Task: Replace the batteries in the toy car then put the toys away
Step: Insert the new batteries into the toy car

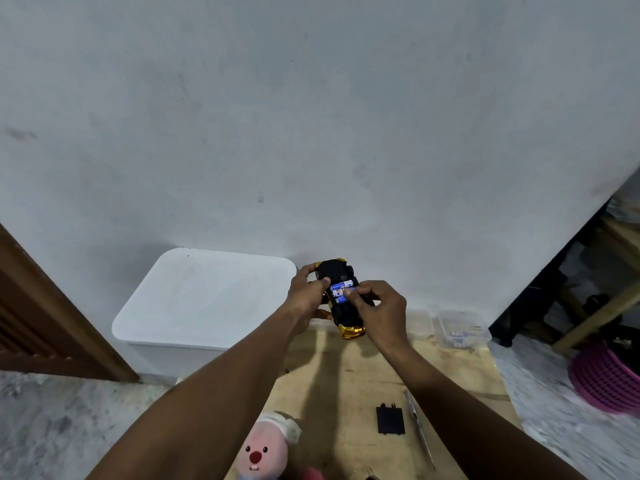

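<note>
Batteries (342,289) lie crosswise in the upturned toy car (341,299), centre frame; left hand (308,292) clamps it, right hand (375,306) fingertips pressed on them.

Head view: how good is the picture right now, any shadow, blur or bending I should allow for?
Head view: dim, flat light; the arms throw long shadows on the wooden board; wide-angle bending curves the wall edge at right; the pink basket near the frame edge is smeared; the toy car between the left hand and right hand is small, its battery labels unreadable.
</note>
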The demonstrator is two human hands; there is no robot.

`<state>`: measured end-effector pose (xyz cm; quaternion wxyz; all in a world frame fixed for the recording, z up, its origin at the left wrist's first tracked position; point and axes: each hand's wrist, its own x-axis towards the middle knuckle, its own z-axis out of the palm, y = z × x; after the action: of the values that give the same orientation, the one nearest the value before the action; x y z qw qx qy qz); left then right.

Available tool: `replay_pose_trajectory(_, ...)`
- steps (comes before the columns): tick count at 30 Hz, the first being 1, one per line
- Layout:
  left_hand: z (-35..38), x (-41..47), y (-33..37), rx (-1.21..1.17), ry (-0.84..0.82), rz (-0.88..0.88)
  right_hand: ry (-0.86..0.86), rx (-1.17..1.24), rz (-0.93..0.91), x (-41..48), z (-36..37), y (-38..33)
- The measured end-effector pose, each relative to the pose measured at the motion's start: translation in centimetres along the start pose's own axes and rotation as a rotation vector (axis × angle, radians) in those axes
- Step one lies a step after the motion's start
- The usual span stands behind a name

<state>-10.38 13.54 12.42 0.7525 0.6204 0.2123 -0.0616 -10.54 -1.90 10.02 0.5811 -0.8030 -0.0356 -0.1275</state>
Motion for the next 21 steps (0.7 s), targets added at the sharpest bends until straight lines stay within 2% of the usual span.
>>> replay_pose_trajectory(7, 0.6, -0.3, -0.8, 0.049, -0.044, -0.029, -0.087, -0.128, 0.010, 0.0, -1.6, 0.9)
replay_pose_trajectory(11, 0.7, 0.4, -2.1, 0.104, -0.048, -0.065, -0.086, 0.001, 0.211, -0.2, -3.6, 2.9)
replay_pose_trajectory(13, 0.7, 0.6, -2.8, 0.119, -0.040, -0.086, -0.095, -0.144, 0.226, -0.9, -4.7, 5.9)
replay_pose_trajectory(14, 0.7, 0.7, -3.1, 0.127, -0.038, -0.098, -0.179, -0.275, 0.232, -1.4, -5.2, 7.7)
replay_pose_trajectory(18, 0.8, 0.9, -4.7, 0.175, -0.048, -0.137, -0.743, -0.756, 0.394, -4.5, -6.6, 13.2)
replay_pose_trajectory(19, 0.8, 0.9, -5.1, 0.185, -0.051, -0.146, -0.806, -0.836, 0.399, -5.3, -6.8, 14.1)
replay_pose_trajectory(21, 0.6, 0.9, -5.8, 0.203, -0.051, -0.156, -0.823, -0.880, 0.416, -6.5, -7.0, 15.3)
